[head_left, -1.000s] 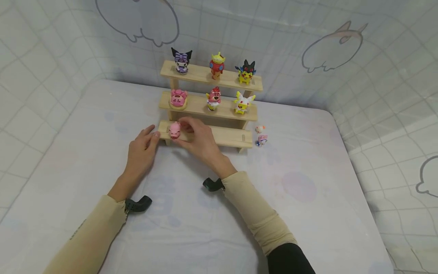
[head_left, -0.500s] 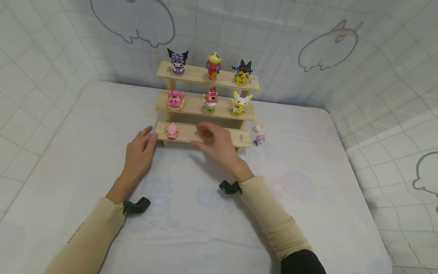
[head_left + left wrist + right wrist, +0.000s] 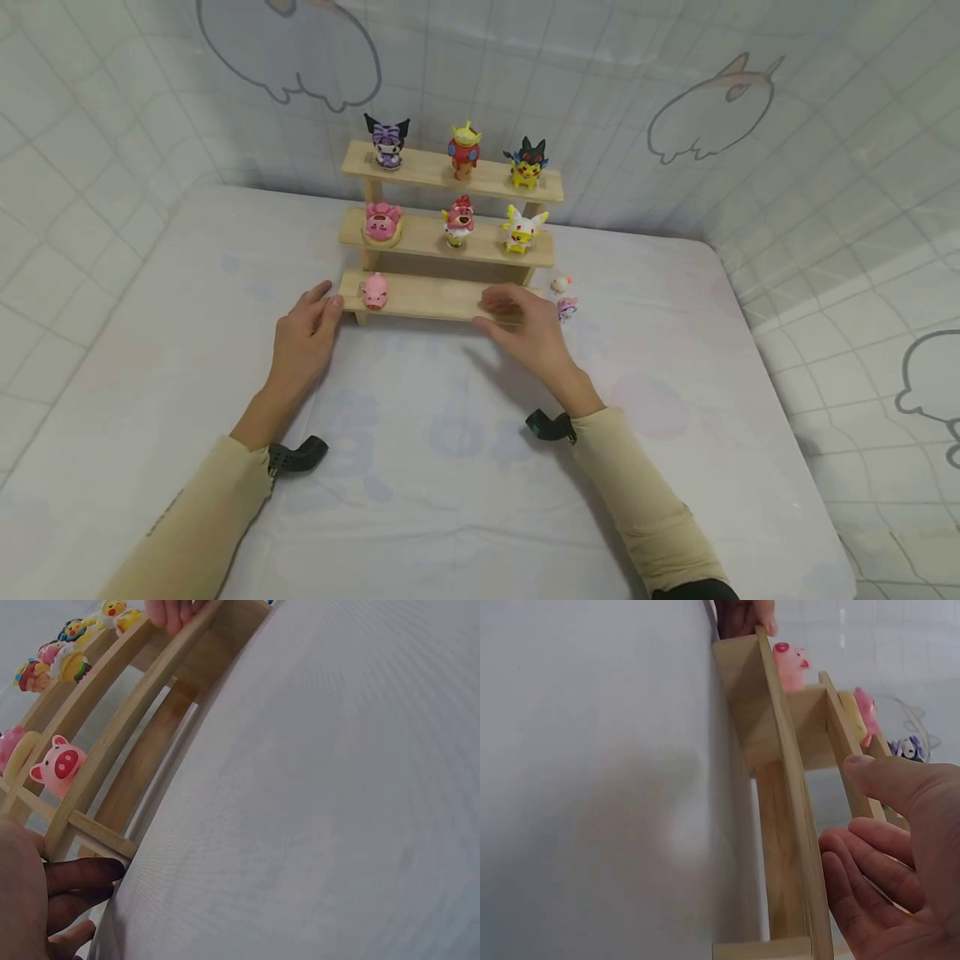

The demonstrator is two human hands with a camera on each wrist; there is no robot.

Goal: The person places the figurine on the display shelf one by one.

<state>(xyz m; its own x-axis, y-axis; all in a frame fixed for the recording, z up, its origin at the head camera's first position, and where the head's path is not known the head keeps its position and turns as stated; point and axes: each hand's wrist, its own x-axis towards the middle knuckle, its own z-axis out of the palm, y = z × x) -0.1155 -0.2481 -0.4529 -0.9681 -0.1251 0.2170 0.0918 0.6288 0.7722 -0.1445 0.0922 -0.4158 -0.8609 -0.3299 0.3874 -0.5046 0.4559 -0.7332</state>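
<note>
A three-tier wooden display stand carries small figurines. At its lower left end my left hand holds the bottom tier, thumb at the plank's edge and fingers beside the leg below. A pink pig figurine stands on that tier near the left end, facing front. Over the right part of the same tier is my right hand, its fingers loosely bent and nothing between thumb and fingers. Right of the stand, on the cloth, are a small white-and-orange figurine and a pink-hooded figurine, close behind the right hand.
Three figurines line the top tier, among them a black-and-purple one. The middle tier holds a pink bear lying on a round base, a red-capped bear and a white-and-yellow figurine. A printed curtain hangs behind.
My right hand has let go of the pink pig on the bottom tier and moved right along the tier to its right end. My left hand has stayed at the stand's left end.
</note>
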